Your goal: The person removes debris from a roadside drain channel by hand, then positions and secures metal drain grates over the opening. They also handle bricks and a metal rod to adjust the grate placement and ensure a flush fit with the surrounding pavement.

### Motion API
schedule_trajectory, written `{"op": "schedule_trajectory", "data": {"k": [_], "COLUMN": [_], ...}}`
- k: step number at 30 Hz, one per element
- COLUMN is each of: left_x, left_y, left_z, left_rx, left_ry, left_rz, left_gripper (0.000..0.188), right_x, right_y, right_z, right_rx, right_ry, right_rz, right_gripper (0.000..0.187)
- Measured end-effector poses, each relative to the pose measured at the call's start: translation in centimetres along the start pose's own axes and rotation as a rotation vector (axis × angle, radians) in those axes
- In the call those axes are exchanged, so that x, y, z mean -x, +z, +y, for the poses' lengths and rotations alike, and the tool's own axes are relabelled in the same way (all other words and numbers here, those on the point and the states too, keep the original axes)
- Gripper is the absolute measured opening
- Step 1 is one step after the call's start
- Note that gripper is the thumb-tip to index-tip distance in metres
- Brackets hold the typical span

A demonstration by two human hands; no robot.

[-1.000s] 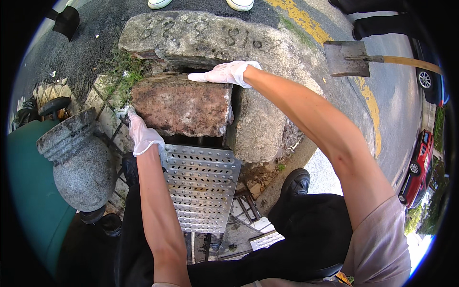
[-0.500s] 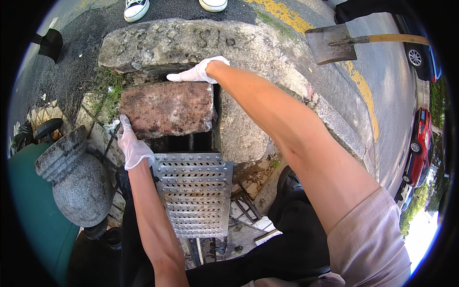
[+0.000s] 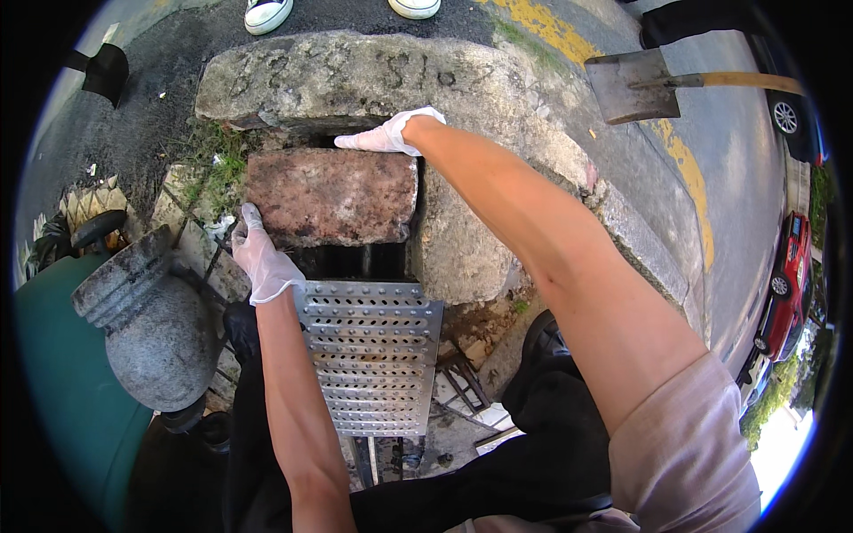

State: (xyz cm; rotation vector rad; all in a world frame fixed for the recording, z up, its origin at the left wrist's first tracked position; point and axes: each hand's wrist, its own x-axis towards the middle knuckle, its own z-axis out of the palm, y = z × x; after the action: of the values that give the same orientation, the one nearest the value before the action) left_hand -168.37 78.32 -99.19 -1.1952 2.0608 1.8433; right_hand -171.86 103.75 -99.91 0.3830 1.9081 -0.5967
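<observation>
A rough reddish stone block lies between the curb stones, over a dark opening whose near part shows below it. My left hand, in a thin clear glove, grips the block's near left corner, thumb pointing up along its left side. Across its far edge, the gloved right hand has its fingers in the gap behind the block; some fingertips are hidden. A perforated metal plate with raised studs lies just on the near side of the opening.
A long carved curb stone lies beyond the block. At the left stands a rounded stone post beside a green surface. A shovel lies at the far right, another dark blade far left. Someone's shoes show at the top.
The whole view has shifted a little, moving most things rightward in the picture. The block sits slightly farther right, nearer the stone beside it. Both hands keep their grip.
</observation>
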Motion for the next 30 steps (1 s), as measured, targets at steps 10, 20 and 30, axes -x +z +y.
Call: {"op": "schedule_trajectory", "data": {"k": [10, 20, 30], "left_x": [5.7, 4.3, 0.9], "left_y": [2.4, 4.3, 3.2], "left_z": [-6.5, -9.1, -13.0], "left_rx": [0.737, 0.682, 0.744], "left_ry": [-0.357, -0.442, -0.494], "left_rz": [-0.006, -0.245, -0.415], "left_gripper": [0.088, 0.087, 0.083], "right_x": [1.3, 4.1, 3.8], "right_y": [0.5, 6.3, 4.6], "right_z": [-5.7, -12.7, -14.7], "right_rx": [-0.072, 0.596, 0.902], "right_ry": [-0.38, -0.774, -0.788], "right_rz": [0.09, 0.759, 0.585], "right_gripper": [0.085, 0.075, 0.087]}}
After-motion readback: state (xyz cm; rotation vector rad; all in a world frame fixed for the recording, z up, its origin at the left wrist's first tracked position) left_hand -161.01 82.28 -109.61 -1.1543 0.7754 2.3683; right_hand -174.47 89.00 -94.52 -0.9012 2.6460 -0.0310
